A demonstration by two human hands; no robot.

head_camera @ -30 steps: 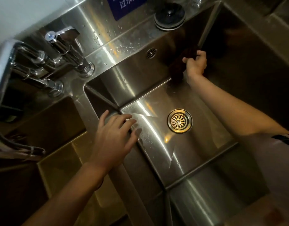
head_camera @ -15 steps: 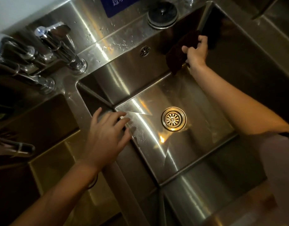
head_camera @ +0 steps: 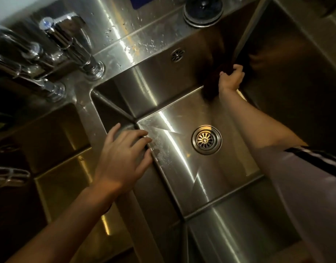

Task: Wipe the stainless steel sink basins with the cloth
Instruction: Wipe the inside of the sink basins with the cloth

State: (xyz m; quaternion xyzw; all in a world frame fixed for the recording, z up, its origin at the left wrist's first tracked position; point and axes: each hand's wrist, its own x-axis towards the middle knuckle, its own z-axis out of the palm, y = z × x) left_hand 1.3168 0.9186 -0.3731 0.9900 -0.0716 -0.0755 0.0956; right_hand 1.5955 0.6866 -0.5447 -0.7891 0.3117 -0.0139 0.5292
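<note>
A: What are the hands doing?

B: The right hand (head_camera: 232, 79) is clenched around a dark cloth (head_camera: 210, 86) and presses it into the far right corner of the middle basin (head_camera: 174, 118), where the back wall meets the side wall. The left hand (head_camera: 123, 158) holds nothing; its fingers are spread and rest on the divider (head_camera: 144, 196) between the basins.

A: How will the cloth handle?

B: I judge it is soft and light, maybe a little wet. It hangs down limp under the fist. It is better to bunch it in the palm, as now, so the fingers push it flat on the steel.

A: And the steel?

B: Smooth, hard, probably slippery; drops of water lie near the left fingers and on the counter (head_camera: 129, 46) behind. The drain (head_camera: 206, 139) sits in the middle of the floor, the faucet (head_camera: 74, 48) at the far left.
</note>
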